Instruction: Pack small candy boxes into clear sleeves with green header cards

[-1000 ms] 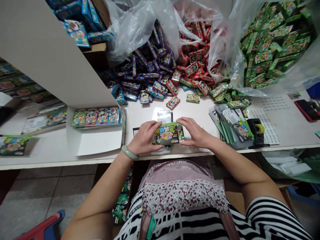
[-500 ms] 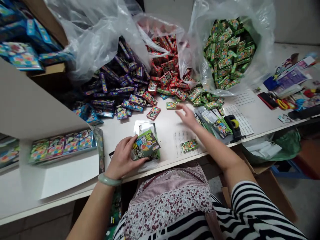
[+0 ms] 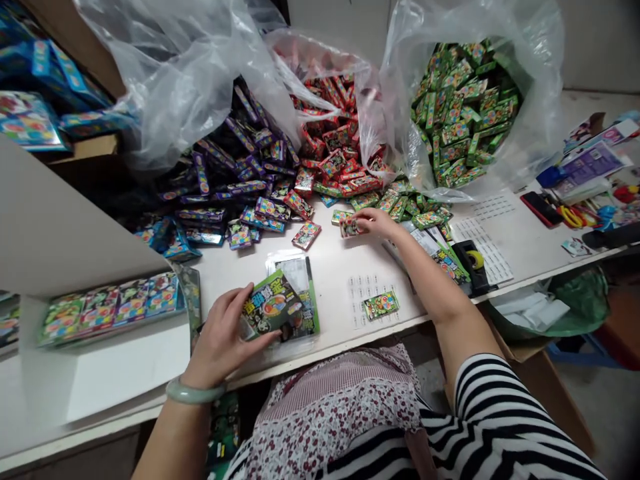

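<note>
My left hand [image 3: 220, 343], a pale bangle at its wrist, grips a black and green printed packet [image 3: 270, 303] between thumb and fingers. Under it lies a stack of similar packets [image 3: 309, 300] on the white table. My right hand [image 3: 375, 223] pinches a small red printed box [image 3: 349, 227] by its right end, just over the tabletop. Behind that sits a small green box [image 3: 339, 216], partly covered. A loose red box [image 3: 306, 235] lies to the left. Nearer me, another green box [image 3: 381, 305] rests on a sheet of small labels [image 3: 357, 293].
Plastic bags spill purple boxes [image 3: 240, 160], red boxes [image 3: 334, 163] and green boxes [image 3: 457, 130] along the back. A black tape dispenser [image 3: 473, 263] stands at right beside more packets. At left, an open display box [image 3: 125, 360] holds several coloured boxes.
My right hand has gone from spread fingers to pinching a small red box. My left hand has shifted left and slightly down with its packet, uncovering more of the stack.
</note>
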### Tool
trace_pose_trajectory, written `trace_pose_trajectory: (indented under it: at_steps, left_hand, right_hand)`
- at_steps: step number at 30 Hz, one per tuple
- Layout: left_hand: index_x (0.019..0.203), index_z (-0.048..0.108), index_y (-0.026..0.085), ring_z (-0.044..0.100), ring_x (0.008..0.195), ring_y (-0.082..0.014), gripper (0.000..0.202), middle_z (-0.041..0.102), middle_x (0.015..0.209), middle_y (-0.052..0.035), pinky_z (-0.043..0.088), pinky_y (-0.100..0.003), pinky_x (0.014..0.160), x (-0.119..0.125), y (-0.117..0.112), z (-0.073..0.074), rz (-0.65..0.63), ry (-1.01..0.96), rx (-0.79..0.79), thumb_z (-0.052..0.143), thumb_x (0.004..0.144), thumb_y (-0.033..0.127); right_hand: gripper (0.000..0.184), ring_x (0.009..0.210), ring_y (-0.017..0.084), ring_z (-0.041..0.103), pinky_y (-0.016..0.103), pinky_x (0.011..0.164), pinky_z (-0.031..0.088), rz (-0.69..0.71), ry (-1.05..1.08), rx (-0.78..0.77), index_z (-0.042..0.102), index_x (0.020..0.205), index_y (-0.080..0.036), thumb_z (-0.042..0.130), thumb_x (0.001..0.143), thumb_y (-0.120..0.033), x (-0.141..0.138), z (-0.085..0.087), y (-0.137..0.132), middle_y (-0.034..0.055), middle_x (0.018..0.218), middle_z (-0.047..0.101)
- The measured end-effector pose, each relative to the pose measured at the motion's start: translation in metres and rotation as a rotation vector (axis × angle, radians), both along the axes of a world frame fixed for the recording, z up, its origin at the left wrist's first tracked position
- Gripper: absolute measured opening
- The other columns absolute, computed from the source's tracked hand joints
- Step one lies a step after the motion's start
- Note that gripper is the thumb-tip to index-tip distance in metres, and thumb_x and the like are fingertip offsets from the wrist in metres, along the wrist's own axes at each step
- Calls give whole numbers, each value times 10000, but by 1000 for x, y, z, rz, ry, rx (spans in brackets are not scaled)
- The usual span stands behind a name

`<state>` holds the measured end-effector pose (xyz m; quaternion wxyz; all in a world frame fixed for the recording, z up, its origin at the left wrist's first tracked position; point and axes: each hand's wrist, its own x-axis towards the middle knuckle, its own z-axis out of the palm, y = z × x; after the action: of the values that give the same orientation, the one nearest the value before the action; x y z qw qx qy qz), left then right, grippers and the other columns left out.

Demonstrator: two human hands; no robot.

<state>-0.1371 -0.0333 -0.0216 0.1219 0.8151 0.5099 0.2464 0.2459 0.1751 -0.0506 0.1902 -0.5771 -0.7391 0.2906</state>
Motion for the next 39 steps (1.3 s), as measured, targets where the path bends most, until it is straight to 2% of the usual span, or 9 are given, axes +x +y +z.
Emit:
trace_pose_trajectory:
  at_steps: [4, 8, 11, 16, 19, 24, 28, 31, 39]
  left_hand:
    - [1531, 270, 275, 539, 1174, -370, 873, 493, 1267, -161, 490, -569, 1011, 9, 4, 4, -33, -2, 3, 683, 815, 557]
    - [1516, 290, 260, 542, 1171, -349, 889, 494, 1267, -145, 494, -537, 1012, 15, 0, 4, -33, 8, 11, 693, 794, 587]
    - [1502, 313, 240, 543, 1167, -340, 881, 500, 1265, -141, 491, -519, 1014, 12, -5, 3, -17, 29, 16, 681, 792, 610]
    - [1488, 337, 200, 535, 1181, -342, 888, 505, 1270, -156, 480, -510, 1028, 12, -4, 1, 0, 43, 26, 689, 785, 612]
    - [1473, 361, 198, 543, 1168, -340, 881, 511, 1270, -156, 485, -510, 1019, 18, 1, -2, -3, 37, 5, 689, 774, 623]
    - [1474, 355, 185, 523, 1210, -347, 898, 507, 1303, -167, 461, -519, 1049, 18, -2, 0, 41, 26, 3, 703, 765, 613]
    - [1467, 348, 197, 508, 1238, -339, 931, 502, 1316, -158, 447, -516, 1077, 16, -6, 3, 8, -41, 9, 749, 729, 596]
    - [1470, 353, 192, 519, 1218, -339, 929, 503, 1305, -162, 458, -518, 1061, 21, -5, 5, -36, -53, 37, 751, 730, 589]
    - [1493, 317, 174, 527, 1190, -337, 942, 496, 1291, -178, 482, -507, 1021, 23, -8, 6, -61, 27, 79, 722, 760, 605]
  right_hand:
    - [183, 922, 204, 608, 358, 901, 462, 378, -50, -1, 734, 957, -160, 605, 843, -224, -5, 2, -14, 74, 965, 713]
    - [243, 1024, 213, 581, 376, 934, 460, 424, -31, 105, 695, 1056, -142, 533, 882, -192, -12, -4, -27, 114, 1098, 662]
    - [200, 1135, 232, 567, 406, 1014, 443, 485, -24, 133, 707, 960, -164, 535, 859, -145, -8, -14, -40, 118, 1166, 653]
    - [364, 1330, 289, 447, 488, 1140, 337, 210, -91, 233, 629, 1233, -153, 576, 894, -275, -14, -22, -64, 173, 1376, 553]
    - [641, 1307, 365, 446, 543, 1096, 372, 84, -217, 148, 564, 1320, -143, 751, 753, -377, -34, -19, -77, 207, 1398, 521]
    - [669, 1297, 324, 477, 493, 1106, 389, 102, -28, 244, 493, 1392, -149, 688, 774, -313, -44, 14, -98, 184, 1392, 531]
    - [726, 1402, 298, 371, 514, 1153, 331, 532, 89, 469, 384, 1486, -290, 644, 811, -347, -41, 63, -124, 85, 1531, 412]
    - [689, 1354, 329, 386, 564, 1119, 338, 672, -63, 507, 413, 1468, -325, 646, 820, -325, -47, 86, -139, 62, 1528, 432]
    - [711, 1327, 337, 398, 553, 1081, 384, 699, -95, 427, 396, 1446, -286, 667, 791, -234, -54, 84, -157, 127, 1464, 420]
